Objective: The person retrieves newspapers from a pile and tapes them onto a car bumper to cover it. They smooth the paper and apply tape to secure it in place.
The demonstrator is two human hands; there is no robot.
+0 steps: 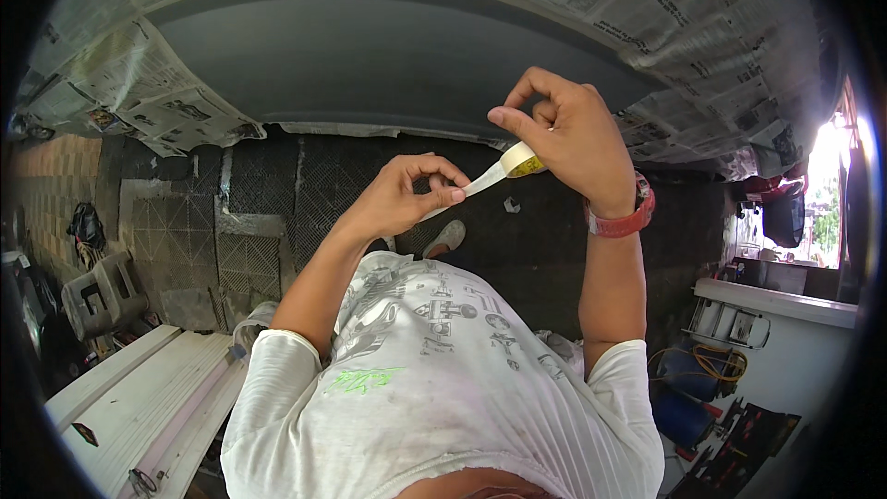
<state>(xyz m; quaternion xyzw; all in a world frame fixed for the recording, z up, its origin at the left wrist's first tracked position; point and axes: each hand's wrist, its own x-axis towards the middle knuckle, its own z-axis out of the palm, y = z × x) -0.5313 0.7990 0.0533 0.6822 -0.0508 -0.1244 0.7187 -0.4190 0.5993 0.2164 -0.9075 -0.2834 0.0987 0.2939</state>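
Observation:
Between my hands a pale strip of masking tape (pixel 486 179) is drawn out from its roll (pixel 523 161), which has a yellow inner core. The strip's free end is pinched between thumb and fingers of my left hand (pixel 397 194). My right hand (pixel 580 139) carries the roll against its lower fingers, partly hidden; its thumb and forefinger curl toward each other above it. A red wristwatch (pixel 621 212) is on my right wrist. In front of both hands stretches a smooth grey vehicle panel (pixel 397 55), which neither hand touches.
Newspaper sheets (pixel 185 97) cover the areas around the panel; more newspaper (pixel 693 28) lies at the right. Pale boards (pixel 139 407) are at lower left, near a grey plastic piece (pixel 106 296). Blue cylinders (pixel 688 374) with an orange cable stand at lower right. The floor (pixel 249 249) has dark textured tiles.

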